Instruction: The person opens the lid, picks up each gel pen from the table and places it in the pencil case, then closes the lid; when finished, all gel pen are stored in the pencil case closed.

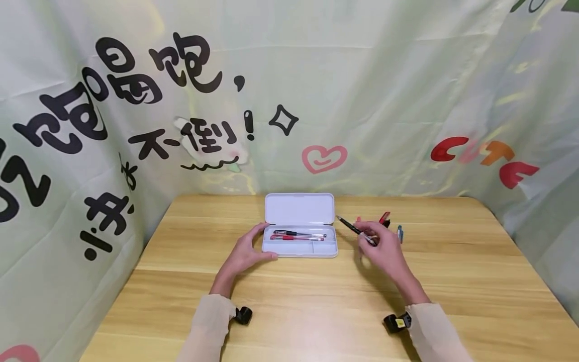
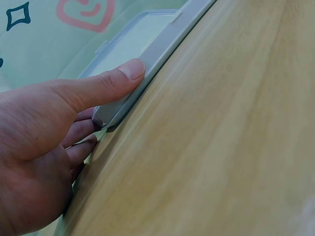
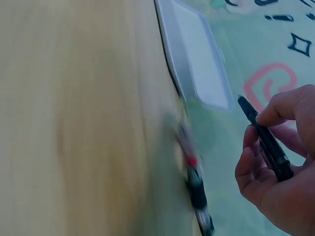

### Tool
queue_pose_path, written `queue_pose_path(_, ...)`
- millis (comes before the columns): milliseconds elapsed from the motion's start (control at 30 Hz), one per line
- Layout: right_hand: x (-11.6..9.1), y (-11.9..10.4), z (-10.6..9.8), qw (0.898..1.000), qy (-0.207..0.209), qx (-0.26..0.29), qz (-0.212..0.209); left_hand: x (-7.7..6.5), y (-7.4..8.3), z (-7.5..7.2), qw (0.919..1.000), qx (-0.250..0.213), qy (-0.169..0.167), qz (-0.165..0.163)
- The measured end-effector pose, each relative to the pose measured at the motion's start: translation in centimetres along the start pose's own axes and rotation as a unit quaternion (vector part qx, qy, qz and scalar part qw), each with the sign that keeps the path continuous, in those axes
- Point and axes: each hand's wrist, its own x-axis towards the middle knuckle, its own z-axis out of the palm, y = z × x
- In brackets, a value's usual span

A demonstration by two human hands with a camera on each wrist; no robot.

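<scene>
A white pencil case point(image 1: 299, 209) lies with its lid folded back on the table. Inside its long compartment are a black pen point(image 1: 289, 233) and a red pen point(image 1: 289, 238), side by side. My left hand point(image 1: 244, 254) holds the case at its left end, thumb on the front wall and fingers round the far side, partly hidden. To the right of the case, my right hand point(image 1: 384, 251) pinches a black pen point(image 3: 266, 137) between thumb and fingers, above the table. The pen slants, one end towards the case.
Behind the right hand lie a red-ended pen point(image 1: 384, 217) and a blue pen point(image 1: 400, 234), partly covered. The right wrist view shows blurred pens point(image 3: 197, 189) on the wooden table point(image 1: 289, 311). A printed cloth point(image 1: 380, 100) hangs along the table's back edge.
</scene>
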Motion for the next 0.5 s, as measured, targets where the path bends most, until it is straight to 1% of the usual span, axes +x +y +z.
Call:
queue_pose_path(133,1.1,-0.6,1.5,1.0,-0.017,0.005,-0.012,0.1,0.1,0.0,1.0,-0.004,0.002,0.008)
queue_pose_path(267,2.3,-1.3,3.0,0.999,-0.026,-0.001,-0.038,0.0,0.0,0.0,0.9999,-0.006,0.0,0.01)
queue_pose_path(400,3.5,-1.7,4.7,0.998,-0.035,-0.002,-0.047,-0.1,0.0,0.0,0.9999,-0.008,0.0,0.011)
queue_pose_path(500,4.2,-1.9,6.0,0.998,-0.043,-0.01,-0.046,-0.2,0.1,0.0,0.9999,-0.009,0.002,0.011)
